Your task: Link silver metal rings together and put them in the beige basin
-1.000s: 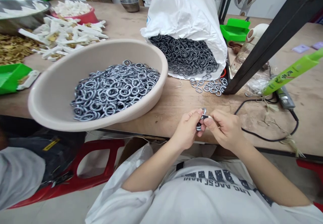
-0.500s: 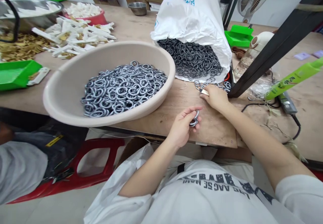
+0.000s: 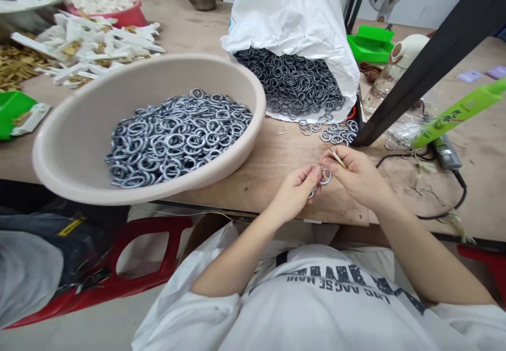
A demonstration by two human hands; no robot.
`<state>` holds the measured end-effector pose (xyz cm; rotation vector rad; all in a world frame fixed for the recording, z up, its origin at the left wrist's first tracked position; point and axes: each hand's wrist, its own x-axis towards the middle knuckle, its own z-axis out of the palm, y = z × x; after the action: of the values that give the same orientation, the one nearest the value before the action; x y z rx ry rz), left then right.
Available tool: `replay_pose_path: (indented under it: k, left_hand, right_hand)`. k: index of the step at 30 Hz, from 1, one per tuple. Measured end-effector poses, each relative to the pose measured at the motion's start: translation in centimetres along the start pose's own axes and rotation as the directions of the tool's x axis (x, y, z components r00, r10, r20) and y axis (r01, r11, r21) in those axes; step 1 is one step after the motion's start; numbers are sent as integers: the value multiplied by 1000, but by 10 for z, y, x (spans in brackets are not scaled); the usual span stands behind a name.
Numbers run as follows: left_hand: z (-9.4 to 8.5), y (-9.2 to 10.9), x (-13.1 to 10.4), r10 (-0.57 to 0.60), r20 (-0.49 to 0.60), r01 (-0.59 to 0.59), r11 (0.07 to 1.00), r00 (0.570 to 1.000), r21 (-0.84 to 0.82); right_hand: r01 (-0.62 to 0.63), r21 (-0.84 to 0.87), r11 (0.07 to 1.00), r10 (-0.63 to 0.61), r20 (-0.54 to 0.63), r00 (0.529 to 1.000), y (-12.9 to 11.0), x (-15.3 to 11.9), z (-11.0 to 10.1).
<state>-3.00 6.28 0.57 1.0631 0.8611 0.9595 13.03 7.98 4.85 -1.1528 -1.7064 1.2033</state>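
My left hand point(image 3: 299, 186) is closed on grey metal rings point(image 3: 312, 192) above the front of the table. Another ring point(image 3: 326, 176) stands out between the fingertips of both hands. My right hand point(image 3: 353, 172) has come together with the left and pinches a thin, pale, stick-like tool point(image 3: 338, 157), whose exact kind I cannot make out. Just beyond the right hand, several loose rings point(image 3: 339, 133) lie on the wood. To the left stands a large beige basin point(image 3: 148, 67) with a heap of similar rings point(image 3: 177, 140) inside.
A white sack point(image 3: 290, 16) lies open towards me, darker rings point(image 3: 292, 82) spilling at its mouth. A black slanted post point(image 3: 427, 66) rises close by my right hand. Beyond it are a bright green packet point(image 3: 460, 113) and a power strip point(image 3: 446, 152). White pieces point(image 3: 95, 45) are piled at left.
My right hand has drawn back from the loose rings by the sack to meet my left hand, tool still in its fingers. A ring now shows between both hands. The view has shifted slightly right.
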Motion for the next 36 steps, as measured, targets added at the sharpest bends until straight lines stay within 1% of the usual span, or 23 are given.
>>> replay_pose_path:
  k: [2, 3, 4, 7, 9, 12, 14, 16, 18, 20, 22, 25, 29, 30, 32, 34, 35, 36]
  left_hand:
    - [5, -1, -2, -23, -18, 22, 998, 1000, -52]
    - [7, -1, -3, -27, -29, 25, 997, 999, -71]
    - [9, -2, -4, -27, -37, 23, 996, 999, -83]
    - [15, -4, -9, -15, -34, 12, 995, 999, -94]
    - [19, -5, -11, -14, -13, 13, 994, 1000, -109]
    - [24, -5, -12, -12, 2, 12, 987, 1000, -158]
    - [26, -4, -11, -21, -14, 18, 981, 1000, -194]
    - [27, -3, -10, -42, -36, 33, 974, 998, -222]
    - [28, -3, -10, -61, -58, 46, 970, 996, -237]
    - [29, -4, -9, -70, -74, 50, 968, 995, -247]
    - [30, -5, -8, -73, -81, 49, 963, 994, -267]
    - [31, -8, -6, -76, -74, 51, 955, 994, -294]
    - [32, -10, -8, -77, -57, 55, 950, 995, -308]
    - [32, -10, -10, -72, -35, 58, 951, 997, -304]
    - [31, -10, -15, -59, 51, 71, 957, 997, -280]
    - [29, -9, -20, -43, 123, 73, 963, 992, -260]
    - [27, -8, -21, -36, 127, 69, 963, 991, -260]
    - [24, -6, -21, -34, 108, 62, 961, 994, -269]
  right_hand:
    - [-12, 89, 996, 18, -66, 998, 5, -8, 6]
    - [-1, 99, 995, 10, -91, 996, 9, -13, 8]
    - [23, 81, 996, -13, -117, 993, 12, -18, 10]
    - [126, -59, 990, -136, -203, 970, 20, -30, 12]
    - [161, -80, 984, -175, -219, 960, 24, -32, 10]
    - [137, -15, 990, -137, -218, 966, 27, -31, 4]
    - [128, -71, 989, -142, -255, 956, 27, -32, 0]
    - [159, -199, 967, -206, -243, 948, 26, -37, -2]
    - [217, -340, 915, -284, -162, 945, 24, -43, -2]
    - [246, -437, 865, -314, -90, 945, 21, -48, -1]
    - [242, -482, 842, -306, -58, 950, 19, -51, 0]
    - [233, -505, 831, -295, -45, 954, 18, -52, 1]
    - [227, -500, 835, -282, -35, 959, 25, -48, -1]
    - [200, -488, 850, -257, -52, 965, 29, -45, -2]
    - [92, -448, 890, -166, -130, 977, 39, -35, -8]
    - [-18, -414, 910, -76, -209, 975, 46, -19, -16]
    - [-43, -424, 904, -57, -220, 974, 47, -8, -19]
    - [-47, -463, 885, -59, -213, 975, 47, 4, -21]
